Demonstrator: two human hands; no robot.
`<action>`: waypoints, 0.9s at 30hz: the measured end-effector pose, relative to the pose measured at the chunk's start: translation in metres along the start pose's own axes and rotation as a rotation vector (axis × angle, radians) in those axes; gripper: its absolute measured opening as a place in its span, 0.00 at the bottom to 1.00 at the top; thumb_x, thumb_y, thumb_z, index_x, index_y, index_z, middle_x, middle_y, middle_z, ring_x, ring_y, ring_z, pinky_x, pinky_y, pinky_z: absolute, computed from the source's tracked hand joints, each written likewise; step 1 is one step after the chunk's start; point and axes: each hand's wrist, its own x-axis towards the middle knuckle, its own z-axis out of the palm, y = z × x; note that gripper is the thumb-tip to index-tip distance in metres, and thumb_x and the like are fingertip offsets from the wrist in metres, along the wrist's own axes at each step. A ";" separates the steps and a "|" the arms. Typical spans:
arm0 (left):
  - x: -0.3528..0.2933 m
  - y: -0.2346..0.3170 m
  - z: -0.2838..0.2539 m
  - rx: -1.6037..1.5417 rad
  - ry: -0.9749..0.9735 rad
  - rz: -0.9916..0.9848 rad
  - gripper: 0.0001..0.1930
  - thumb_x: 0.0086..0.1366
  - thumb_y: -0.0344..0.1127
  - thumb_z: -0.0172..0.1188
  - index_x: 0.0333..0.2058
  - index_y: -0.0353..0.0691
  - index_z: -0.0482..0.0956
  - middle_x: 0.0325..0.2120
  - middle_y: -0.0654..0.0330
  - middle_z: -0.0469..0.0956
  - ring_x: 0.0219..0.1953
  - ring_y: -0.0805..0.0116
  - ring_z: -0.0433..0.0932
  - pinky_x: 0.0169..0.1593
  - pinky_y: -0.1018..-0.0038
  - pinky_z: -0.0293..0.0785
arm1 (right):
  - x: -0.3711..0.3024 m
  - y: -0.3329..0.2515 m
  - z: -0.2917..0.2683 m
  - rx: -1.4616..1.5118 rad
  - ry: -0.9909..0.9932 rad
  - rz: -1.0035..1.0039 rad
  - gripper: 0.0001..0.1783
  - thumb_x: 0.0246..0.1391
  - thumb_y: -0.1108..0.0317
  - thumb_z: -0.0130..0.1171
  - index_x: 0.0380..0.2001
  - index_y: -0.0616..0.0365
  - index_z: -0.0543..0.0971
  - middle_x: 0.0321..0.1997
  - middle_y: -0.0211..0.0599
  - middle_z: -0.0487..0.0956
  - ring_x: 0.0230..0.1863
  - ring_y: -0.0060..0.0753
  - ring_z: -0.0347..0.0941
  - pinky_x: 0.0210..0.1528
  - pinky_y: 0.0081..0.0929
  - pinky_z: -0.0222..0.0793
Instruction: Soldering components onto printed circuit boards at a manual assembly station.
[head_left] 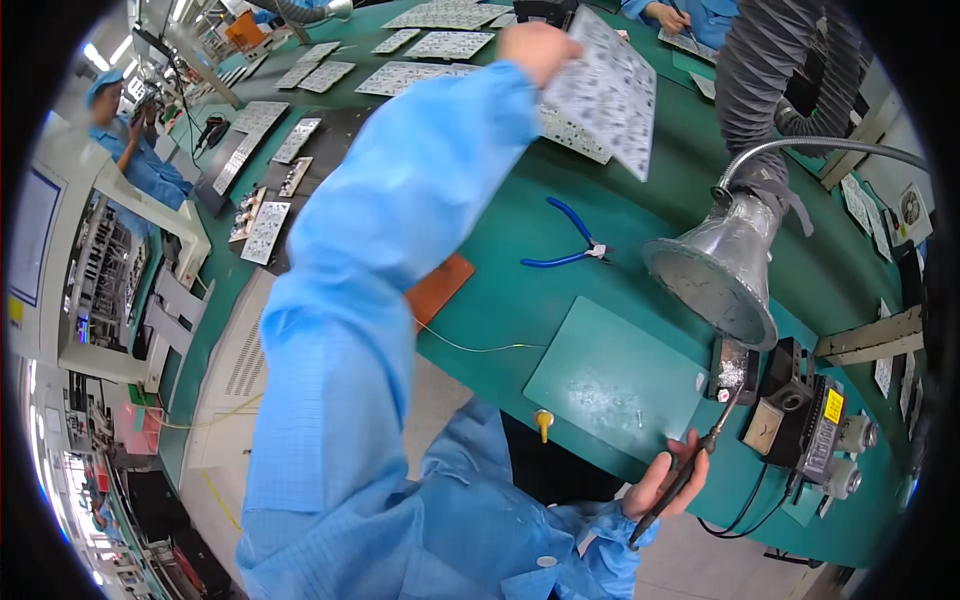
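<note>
Gripped at its edge by the person's left hand (538, 52), one pale speckled board (612, 98) is held tilted and partly hides another board (572, 137) behind it. With the fingers of the right hand (662, 482), as I see, a soldering iron (711, 438) is clasped above the green table (485, 310). Whether its tip touches the metal block (735, 362), I cannot tell.

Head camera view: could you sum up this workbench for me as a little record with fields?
Left hand: gripping a pale circuit board, tilted
Right hand: holding a soldering iron
Loose tool: blue-handled pliers, lying on the green table
Work surface: green mat
Overhead: silver funnel on a grey hose
</note>
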 end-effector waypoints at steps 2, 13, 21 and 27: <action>-0.054 0.034 -0.068 -0.601 0.080 -0.341 0.16 0.50 0.35 0.63 0.37 0.31 0.80 0.33 0.53 0.80 0.34 0.65 0.79 0.40 0.72 0.73 | -0.001 0.002 -0.003 -0.017 -0.007 -0.002 0.28 0.53 0.71 0.54 0.57 0.65 0.61 0.55 0.55 0.70 0.43 0.35 0.68 0.50 0.36 0.64; -0.280 0.094 -0.087 -1.326 -0.710 -0.564 0.12 0.57 0.20 0.56 0.40 0.30 0.71 0.35 0.55 0.78 0.36 0.75 0.77 0.38 0.80 0.73 | 0.035 -0.056 0.014 0.393 0.105 0.076 0.37 0.55 0.57 0.54 0.62 0.59 0.53 0.59 0.59 0.65 0.60 0.56 0.63 0.62 0.51 0.54; -0.251 0.098 0.013 -1.026 -1.120 -0.186 0.09 0.60 0.27 0.58 0.38 0.32 0.72 0.32 0.56 0.78 0.31 0.74 0.78 0.31 0.79 0.74 | 0.023 -0.031 0.021 0.134 0.166 0.198 0.27 0.54 0.81 0.48 0.58 0.62 0.59 0.56 0.59 0.69 0.59 0.46 0.66 0.62 0.40 0.57; -0.255 0.086 0.022 -0.170 -0.378 0.379 0.10 0.54 0.35 0.62 0.32 0.35 0.79 0.33 0.53 0.77 0.35 0.53 0.76 0.37 0.64 0.73 | 0.015 -0.011 0.016 -0.119 0.056 0.212 0.29 0.54 0.81 0.49 0.59 0.62 0.58 0.58 0.57 0.67 0.61 0.48 0.63 0.62 0.40 0.57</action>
